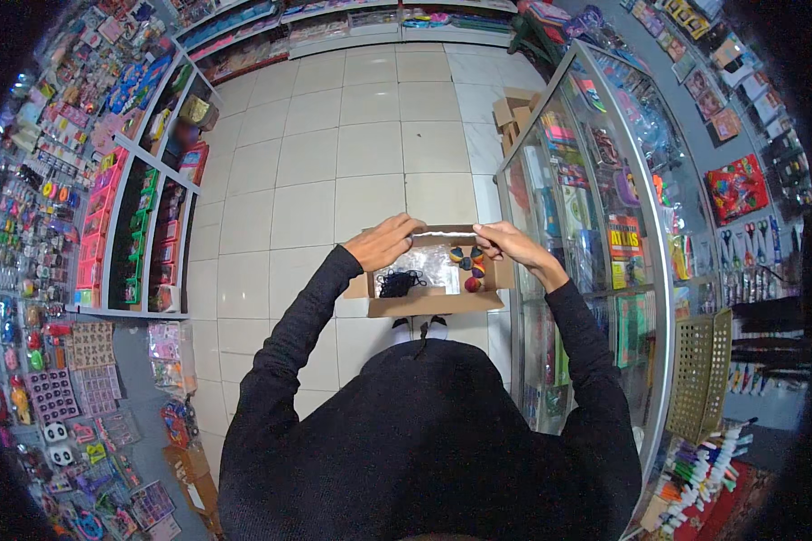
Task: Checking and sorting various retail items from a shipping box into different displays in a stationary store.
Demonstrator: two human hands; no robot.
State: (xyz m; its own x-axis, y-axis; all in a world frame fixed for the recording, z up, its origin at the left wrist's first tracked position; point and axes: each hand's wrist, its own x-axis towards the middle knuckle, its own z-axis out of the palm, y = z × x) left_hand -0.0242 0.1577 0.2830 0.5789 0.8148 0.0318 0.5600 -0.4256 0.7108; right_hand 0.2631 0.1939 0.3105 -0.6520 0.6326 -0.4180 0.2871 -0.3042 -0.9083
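Between my hands a thin white strand (444,234), perhaps cord or a strip, is stretched level over the far side of an open cardboard box (436,306). My left hand (386,242) pinches its left end, and my right hand (511,245) pinches its right end. Inside the box, a tangle of black cord (399,283) lies at the left, by clear plastic packaging (433,260). Under my right hand, at the box's right side, are small striped, multicoloured items (470,259) and a red ball-like piece (474,284); their exact kind is unclear.
A glass display case (582,237) with a metal frame stands close on the right, with a perforated basket (700,379) beside it. Shelving (125,237) with pink and green bins is on the left. More shelves line the far wall, and cardboard boxes (511,111) stand beyond the case.
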